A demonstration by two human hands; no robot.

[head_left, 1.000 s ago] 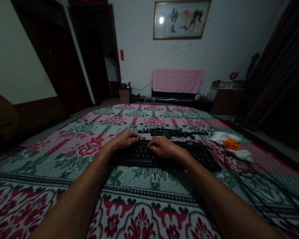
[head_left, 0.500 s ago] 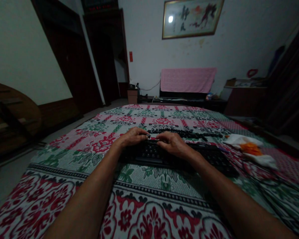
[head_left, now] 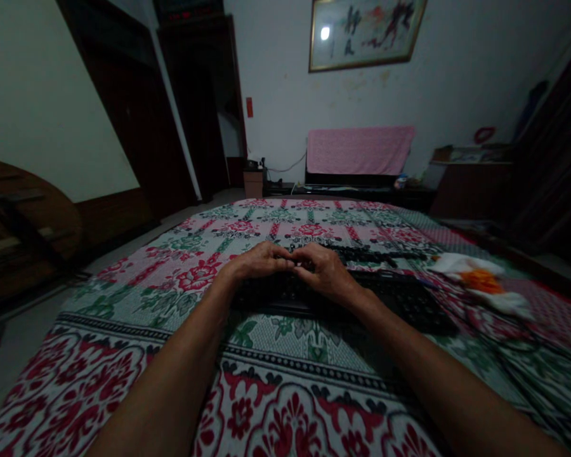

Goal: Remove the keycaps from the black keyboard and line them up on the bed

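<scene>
A black keyboard (head_left: 406, 301) lies on the patterned cloth, partly covered by my hands and forearms. My left hand (head_left: 265, 260) hovers at the keyboard's far edge, its thumb and fingers pinched together. Fingertip to fingertip with it, my right hand (head_left: 324, 271) is pinched too. Whatever sits between the fingertips is too small and dark to make out. Just beyond the keyboard runs a row of small black pieces (head_left: 364, 255), which look like loose keycaps.
A white and orange crumpled bag or cloth (head_left: 480, 279) lies right of the keyboard, with black cables (head_left: 509, 362) trailing nearby. The floral cloth (head_left: 195, 276) covers the wide surface. Beyond stand a pink-draped object (head_left: 359, 151) and, at left, a round wooden tabletop (head_left: 28, 222).
My hands have come together, and the fingertips that were slightly apart now meet. A small light-coloured piece visible between them before is now hidden.
</scene>
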